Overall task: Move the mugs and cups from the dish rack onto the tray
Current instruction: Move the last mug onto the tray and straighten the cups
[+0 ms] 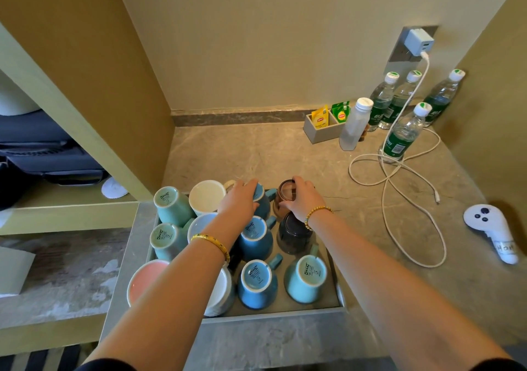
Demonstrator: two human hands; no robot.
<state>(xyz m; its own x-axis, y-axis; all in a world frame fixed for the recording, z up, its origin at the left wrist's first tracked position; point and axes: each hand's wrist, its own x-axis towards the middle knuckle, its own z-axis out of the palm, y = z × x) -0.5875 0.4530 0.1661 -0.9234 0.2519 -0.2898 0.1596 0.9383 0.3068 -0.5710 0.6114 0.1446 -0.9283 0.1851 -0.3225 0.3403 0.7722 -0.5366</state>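
Both hands work at the far edge of the grey tray, at about 12 o'clock from the person. The left hand lies over an upturned blue mug, fingers curled down around its base and closed on it; the mug's long axis stands upright, its handle pointing toward 3 o'clock. The right hand is closed around a brown glass cup just beside that mug, fingers wrapped over the rim from the 3 o'clock side. Each hand is already on its own piece, so neither needs to reach across. Whether these two are being set down or lifted I cannot tell. Close at 6 o'clock of the right hand stands a dark glass cup, almost touching the brown one; at 6 o'clock of the left hand sits another blue mug, and at 9 o'clock a white mug. The pieces are tightly packed, so knocking a neighbour seems the main risk. No dish rack shows in view.
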